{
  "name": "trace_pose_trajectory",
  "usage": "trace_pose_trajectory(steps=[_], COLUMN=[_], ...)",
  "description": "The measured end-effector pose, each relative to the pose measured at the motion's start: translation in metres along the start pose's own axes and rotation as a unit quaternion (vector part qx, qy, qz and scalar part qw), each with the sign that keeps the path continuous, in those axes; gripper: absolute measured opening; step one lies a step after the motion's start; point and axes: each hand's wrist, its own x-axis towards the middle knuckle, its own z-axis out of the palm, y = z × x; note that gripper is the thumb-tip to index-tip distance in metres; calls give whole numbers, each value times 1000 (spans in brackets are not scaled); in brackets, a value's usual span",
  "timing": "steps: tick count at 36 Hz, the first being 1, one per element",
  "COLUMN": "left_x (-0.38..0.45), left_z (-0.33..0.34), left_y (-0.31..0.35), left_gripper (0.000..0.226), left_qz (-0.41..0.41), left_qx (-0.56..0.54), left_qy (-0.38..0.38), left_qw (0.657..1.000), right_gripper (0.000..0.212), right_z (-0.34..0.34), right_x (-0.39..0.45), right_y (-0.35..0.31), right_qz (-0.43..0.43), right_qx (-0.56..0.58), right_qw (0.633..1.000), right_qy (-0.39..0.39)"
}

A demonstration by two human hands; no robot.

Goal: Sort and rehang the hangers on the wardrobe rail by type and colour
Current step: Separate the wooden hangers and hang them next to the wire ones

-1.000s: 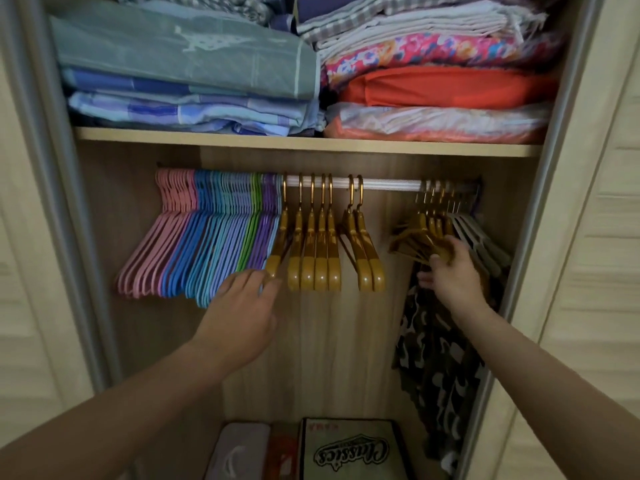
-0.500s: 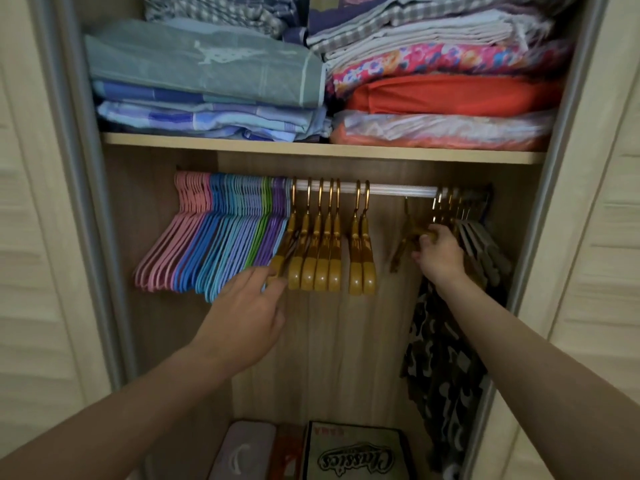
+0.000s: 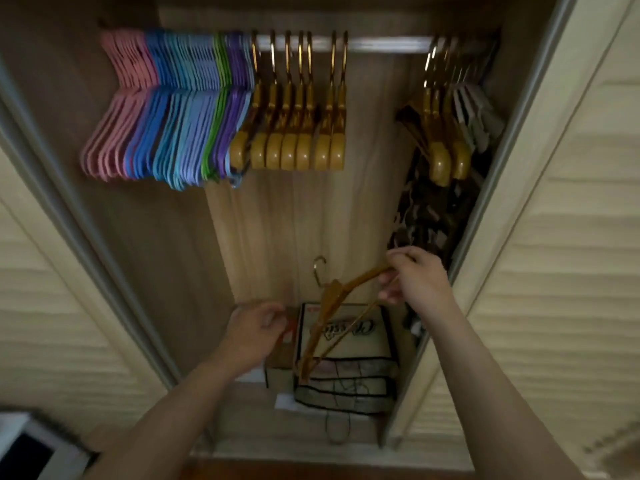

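My right hand (image 3: 414, 280) grips one arm of a wooden hanger (image 3: 332, 306), which hangs tilted low in the wardrobe with its metal hook pointing up. My left hand (image 3: 254, 329) hovers to the left of it with loosely curled fingers and holds nothing. On the rail (image 3: 384, 45) hang pink hangers (image 3: 117, 133), blue hangers (image 3: 173, 133), a green one and purple ones (image 3: 235, 98), then several wooden hangers (image 3: 298, 140). More wooden hangers (image 3: 441, 147) and grey-white hangers (image 3: 478, 116) hang at the right end.
A box with printed lettering (image 3: 346, 330) and a clear storage bag (image 3: 343, 386) sit on the wardrobe floor below the hanger. A dark patterned garment (image 3: 429, 209) hangs at the right. Louvred doors (image 3: 561, 237) flank the opening.
My right hand has taken a wooden hanger off the right end of the rail and brought it down. My left hand dropped from the hangers. The view tilted downward.
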Motion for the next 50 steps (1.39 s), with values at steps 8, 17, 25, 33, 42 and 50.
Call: trace_pose_trajectory(steps=[8,17,25,33,42,50], left_x=[-56,-95,-102,-72,-62,-48], left_z=[71,45,39,65,118,124], left_y=[-102,-124,-135,-85,-12,-14], left_gripper=[59,26,39,36,45,40], left_qz=[-219,-291,-348,-361,-309,-259], left_qx=[15,-89,-245,-574,-511,-459], left_qy=[-177,-141,-86,-17,-26,-89], left_qw=[959,942,901,734,802,845], right_gripper=[23,20,22,25,30,22], right_z=[-20,-25,-9,37,80,68], right_x=[-51,-44,-43,-69,-96,-98], right_y=[59,81,121,103,114,117], right_qz=[62,121,193,210,162,176], right_qx=[103,233,48,-26,-103,-114], right_qw=[990,962,980,949,940,950], right_qy=[-68,-70,3,-232,-282,-231])
